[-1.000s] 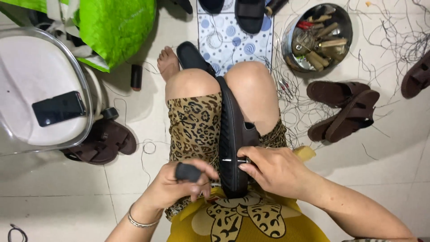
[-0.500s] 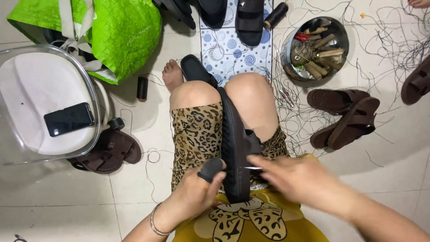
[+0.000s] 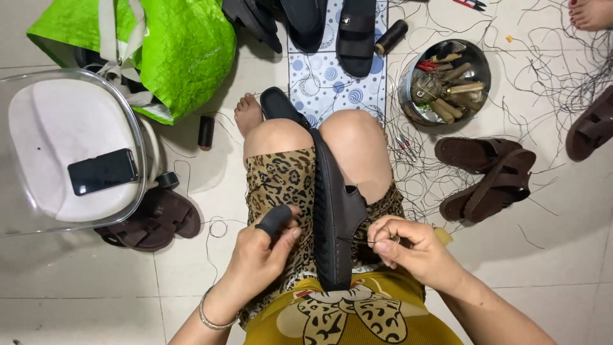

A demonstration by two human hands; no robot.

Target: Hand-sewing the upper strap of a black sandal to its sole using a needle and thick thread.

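Observation:
A black sandal (image 3: 333, 211) lies lengthwise between my knees, sole edge up, its strap to the right. My left hand (image 3: 265, 252) rests on my left thigh beside the sole, with a black cap on the thumb, fingers pinched together on something too small to make out. My right hand (image 3: 412, 249) is closed at the strap side, pinching a thin needle that points toward the strap.
A metal bowl of tools (image 3: 444, 80), a pair of brown sandals (image 3: 488, 176) and loose thread lie to the right. At left stand a clear chair with a phone (image 3: 102, 171), dark sandals (image 3: 153, 220) and a green bag (image 3: 172, 48). A patterned mat (image 3: 332, 83) holds more sandals.
My left hand has slid away from the sandal's sole onto my thigh. My right hand has drawn back to the right of the strap. The camera has tilted, showing more floor ahead.

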